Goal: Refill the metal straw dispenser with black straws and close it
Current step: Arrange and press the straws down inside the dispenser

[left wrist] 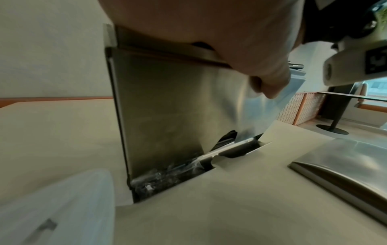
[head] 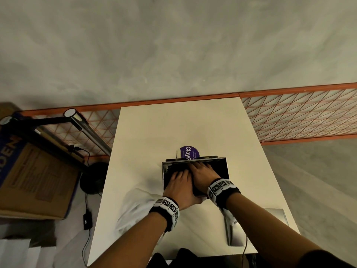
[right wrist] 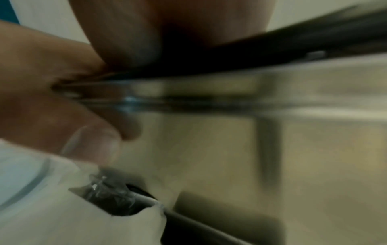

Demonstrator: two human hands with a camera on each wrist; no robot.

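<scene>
Near edge of desk [head: 146,132]: metal lid [head: 278,225] lying loose at right. Mid-desk, open dispenser [head: 225,167]. Left hand [head: 178,187] and right hand [head: 202,171], fingers spread flat, press black straws [head: 172,174] inside. Purple sticker [head: 188,151] beyond.

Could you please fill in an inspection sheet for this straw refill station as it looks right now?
Surface: white table, mostly bare at the far end.
Job's things: metal straw dispenser open on top, black straws inside; its metal lid lies apart, near the table's right edge.
Clutter: white plastic bag left of the dispenser; purple round sticker behind it.
Grippers: left hand and right hand lie on the straws with fingers flat inside the dispenser.
Cables: black cable and power adapter on the floor, left.
Surroundings: orange mesh railing, cardboard box, grey floor.
</scene>
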